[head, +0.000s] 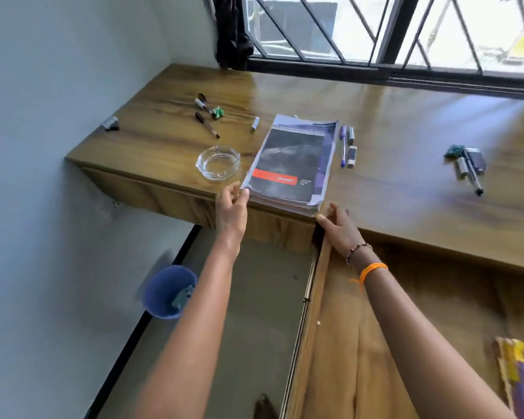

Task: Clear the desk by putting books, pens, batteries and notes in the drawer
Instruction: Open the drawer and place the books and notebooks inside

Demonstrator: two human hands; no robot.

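While hands flank the books (294, 164), a glass ashtray (217, 162) sits just beside.

A home study corner, by the look of it.
A long wooden counter (406, 122) runs wall to wall under a barred window (375, 28), strewn with a stack of books (294, 158), pens (207, 124) and a glass ashtray (217, 162); a small blue bin (167, 293) sits on the floor against the plain painted wall.

Stack of books (294, 164) at desk's (406, 189) near edge, glass dish (217, 162) at nine o'clock, pens (343, 146) at three, open drawer (360, 343) at six.
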